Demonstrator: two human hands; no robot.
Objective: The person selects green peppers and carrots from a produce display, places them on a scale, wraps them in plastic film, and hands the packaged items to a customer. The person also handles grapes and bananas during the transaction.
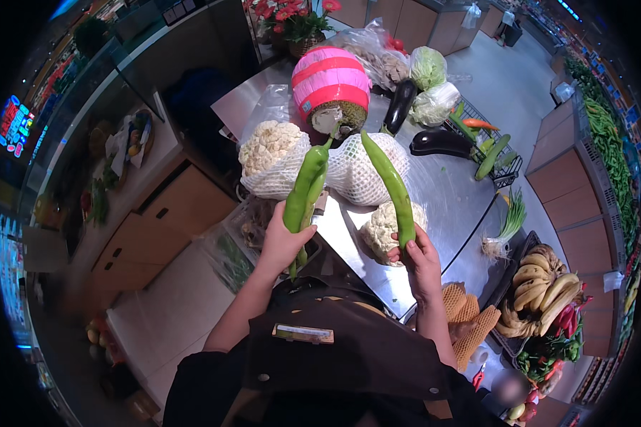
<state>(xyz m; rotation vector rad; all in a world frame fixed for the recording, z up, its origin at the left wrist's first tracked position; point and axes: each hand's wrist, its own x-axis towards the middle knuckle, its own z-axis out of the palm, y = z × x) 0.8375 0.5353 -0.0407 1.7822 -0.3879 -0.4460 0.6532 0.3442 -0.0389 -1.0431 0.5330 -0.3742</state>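
My left hand grips a small bunch of long green peppers, their tips pointing away from me. A single long green pepper stands upright in my right hand, pinched near its lower end. Just behind that hand a bare cauliflower rests on the metal table. Beyond the peppers lie a cauliflower in a white foam net and another white foam-netted bundle, whose contents are mostly hidden.
A jackfruit wrapped in pink and red lies at the back. Eggplants, cabbages and a black wire basket of vegetables are to its right. Spring onions, bananas and foam-netted produce line the right side.
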